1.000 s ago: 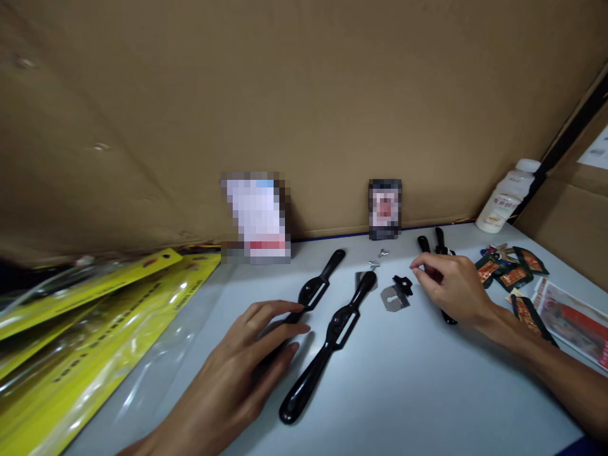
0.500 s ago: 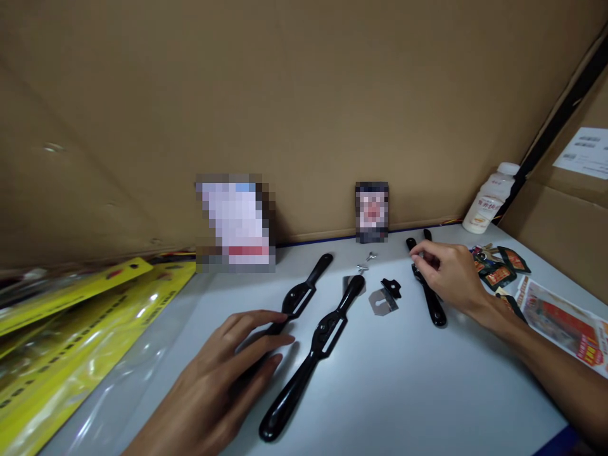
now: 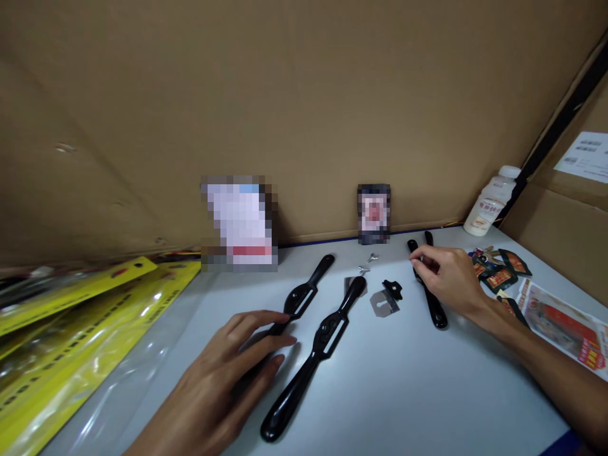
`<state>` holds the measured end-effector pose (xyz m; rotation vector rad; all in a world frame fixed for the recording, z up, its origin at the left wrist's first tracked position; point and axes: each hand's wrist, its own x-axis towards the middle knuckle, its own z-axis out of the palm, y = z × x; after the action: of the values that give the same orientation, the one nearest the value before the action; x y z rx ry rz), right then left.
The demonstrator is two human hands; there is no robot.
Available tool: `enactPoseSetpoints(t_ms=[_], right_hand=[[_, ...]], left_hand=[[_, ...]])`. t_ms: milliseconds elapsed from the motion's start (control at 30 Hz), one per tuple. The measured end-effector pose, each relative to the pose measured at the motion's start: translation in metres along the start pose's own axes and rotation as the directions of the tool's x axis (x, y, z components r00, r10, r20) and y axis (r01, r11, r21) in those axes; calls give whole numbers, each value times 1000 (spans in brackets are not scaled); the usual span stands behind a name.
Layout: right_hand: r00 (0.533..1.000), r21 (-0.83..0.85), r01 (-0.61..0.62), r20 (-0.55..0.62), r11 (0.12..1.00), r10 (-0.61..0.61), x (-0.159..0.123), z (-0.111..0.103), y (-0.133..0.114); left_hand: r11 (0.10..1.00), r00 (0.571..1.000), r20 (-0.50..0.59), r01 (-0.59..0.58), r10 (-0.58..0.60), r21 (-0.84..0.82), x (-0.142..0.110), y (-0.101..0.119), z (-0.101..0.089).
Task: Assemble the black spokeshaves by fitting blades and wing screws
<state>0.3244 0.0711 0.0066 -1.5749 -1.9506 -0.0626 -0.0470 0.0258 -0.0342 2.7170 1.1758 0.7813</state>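
Right spokeshave (image 3: 430,301), black, lies toward the desk's (image 3: 403,392) right edge; right hand (image 3: 449,275) covers its middle, thumb and forefinger drawn together, any hold hidden; left hand (image 3: 228,361), loosely spread, meets the left spokeshave (image 3: 299,296), perhaps to steady it, grip absent; middle spokeshave (image 3: 327,332), blade (image 3: 381,305) and cap (image 3: 392,290) lie between, seemingly for reach; bottle (image 3: 491,202), far right corner; versus one second earlier, right fingertips sit farther from the cap.

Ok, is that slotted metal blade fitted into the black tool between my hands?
No, the slotted metal blade lies flat on the table, apart from that black tool.
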Motion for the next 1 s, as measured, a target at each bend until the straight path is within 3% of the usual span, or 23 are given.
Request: enactPoseSetpoints(t_ms=[1000], right_hand=[[999,-53,-15,41,998,17,1,-2,2]], left_hand=[[999,1000,5,15,-15,-30,3,7,-3]])
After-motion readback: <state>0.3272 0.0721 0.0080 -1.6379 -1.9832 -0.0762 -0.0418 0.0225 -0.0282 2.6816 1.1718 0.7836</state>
